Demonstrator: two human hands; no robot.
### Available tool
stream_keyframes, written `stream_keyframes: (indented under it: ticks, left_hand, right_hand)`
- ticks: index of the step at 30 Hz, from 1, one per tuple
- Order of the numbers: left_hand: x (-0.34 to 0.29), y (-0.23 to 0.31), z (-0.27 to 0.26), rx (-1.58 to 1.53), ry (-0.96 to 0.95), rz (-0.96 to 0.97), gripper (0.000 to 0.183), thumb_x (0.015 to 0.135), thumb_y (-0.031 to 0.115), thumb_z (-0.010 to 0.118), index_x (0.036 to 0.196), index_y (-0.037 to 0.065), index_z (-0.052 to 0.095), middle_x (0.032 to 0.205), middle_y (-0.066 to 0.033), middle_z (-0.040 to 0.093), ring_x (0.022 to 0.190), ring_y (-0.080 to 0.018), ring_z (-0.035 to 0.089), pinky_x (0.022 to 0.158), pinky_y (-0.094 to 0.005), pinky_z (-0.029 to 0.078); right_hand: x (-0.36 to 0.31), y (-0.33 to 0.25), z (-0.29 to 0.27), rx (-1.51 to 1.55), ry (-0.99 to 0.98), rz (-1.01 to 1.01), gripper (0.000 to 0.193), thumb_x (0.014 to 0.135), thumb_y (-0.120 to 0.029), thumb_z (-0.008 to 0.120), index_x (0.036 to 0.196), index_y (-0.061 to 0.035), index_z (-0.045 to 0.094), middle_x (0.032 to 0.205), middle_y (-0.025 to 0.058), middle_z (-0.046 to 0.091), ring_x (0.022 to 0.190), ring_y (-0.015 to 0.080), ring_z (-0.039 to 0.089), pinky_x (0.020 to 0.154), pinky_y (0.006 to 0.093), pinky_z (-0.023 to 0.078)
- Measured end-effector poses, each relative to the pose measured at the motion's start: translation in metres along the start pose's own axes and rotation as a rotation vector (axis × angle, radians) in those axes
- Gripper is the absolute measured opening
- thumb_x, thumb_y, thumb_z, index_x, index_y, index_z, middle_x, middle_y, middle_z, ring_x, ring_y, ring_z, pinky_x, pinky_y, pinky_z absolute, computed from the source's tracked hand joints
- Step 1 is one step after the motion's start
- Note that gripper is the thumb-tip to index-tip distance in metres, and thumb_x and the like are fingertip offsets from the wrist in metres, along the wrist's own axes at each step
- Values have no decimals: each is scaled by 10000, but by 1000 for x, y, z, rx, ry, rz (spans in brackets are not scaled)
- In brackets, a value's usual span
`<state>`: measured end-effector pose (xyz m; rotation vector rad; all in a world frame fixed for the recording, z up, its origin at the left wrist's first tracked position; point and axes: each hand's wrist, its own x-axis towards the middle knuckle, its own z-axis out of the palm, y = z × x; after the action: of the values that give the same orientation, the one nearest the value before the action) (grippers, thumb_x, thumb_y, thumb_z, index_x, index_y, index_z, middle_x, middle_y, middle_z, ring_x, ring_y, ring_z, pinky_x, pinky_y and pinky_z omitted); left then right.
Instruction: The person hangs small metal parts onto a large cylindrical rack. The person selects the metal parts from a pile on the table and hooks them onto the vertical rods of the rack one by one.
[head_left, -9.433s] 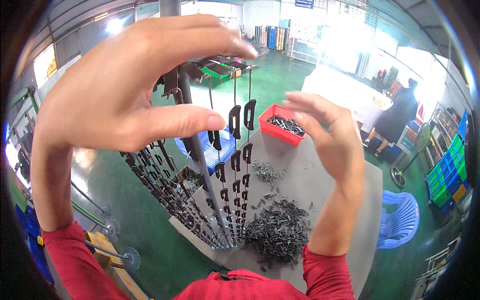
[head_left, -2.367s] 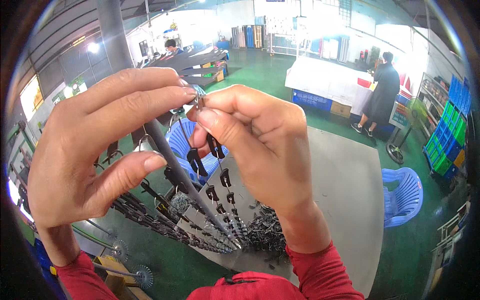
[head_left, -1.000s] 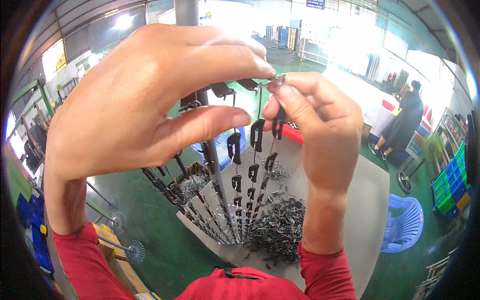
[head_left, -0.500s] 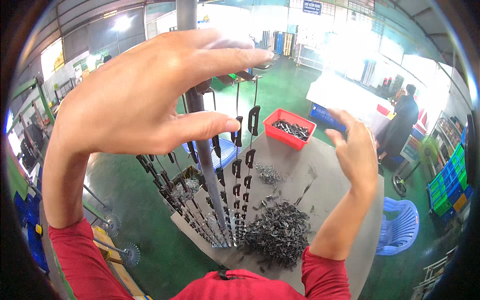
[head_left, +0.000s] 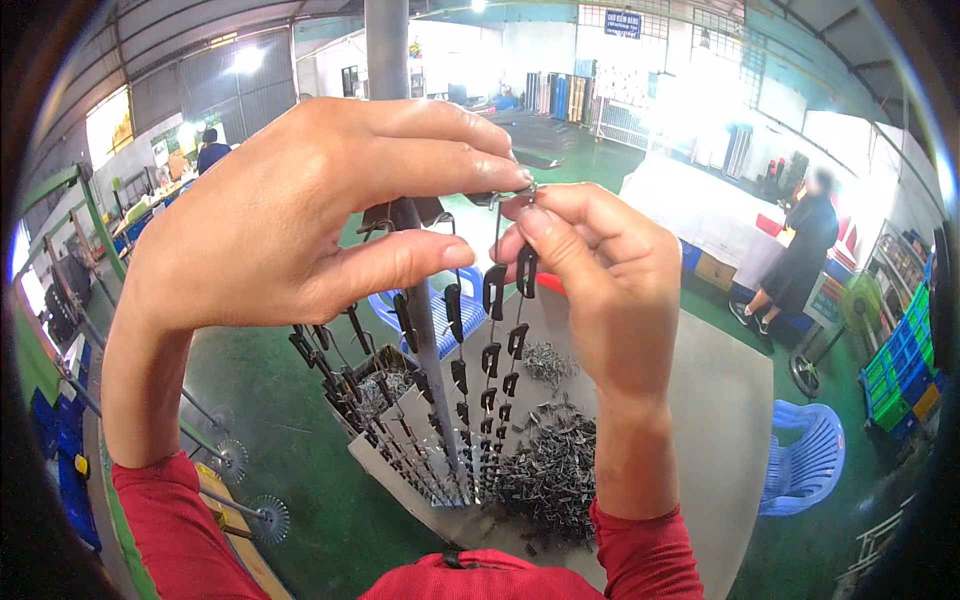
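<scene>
Head view: right hand [head_left: 622, 280], earlier at right of frame, now pinches top of black-clip strand [head_left: 527, 272], upper centre. Left hand [head_left: 270, 225]: thumb spread from fingers, fingertips at pinch. Red basket [head_left: 551, 284] now mostly hidden.

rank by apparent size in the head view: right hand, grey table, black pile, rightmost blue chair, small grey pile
Grey table
Right hand, enlarged by nearness
Black pile and rightmost blue chair: too alike to rank
Small grey pile
</scene>
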<state>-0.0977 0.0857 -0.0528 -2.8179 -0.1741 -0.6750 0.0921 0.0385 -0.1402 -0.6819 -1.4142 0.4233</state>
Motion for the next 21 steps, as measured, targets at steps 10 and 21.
stream_keyframes:
  ticks: [10, 21]
  left_hand:
    - [8, 13, 3, 15, -11, -38, 413, 783, 180, 660, 1165, 31, 612, 1165, -174, 605, 1074, -363, 592, 897, -408, 471]
    - [14, 18, 5, 201, -13, -85, 492, 814, 292, 658, 1223, 33, 572, 1229, -178, 563, 1108, -370, 556, 923, -408, 444]
  right_hand:
    - [-7, 1, -12, -37, 90, -122, 115, 885, -30, 582, 900, 60, 652, 712, 70, 638, 618, 105, 605, 577, 211, 486]
    - [-5, 4, -101, -787, 112, 244, 216, 836, -121, 651, 1006, 10, 667, 811, 125, 693, 650, 157, 662, 627, 286, 515]
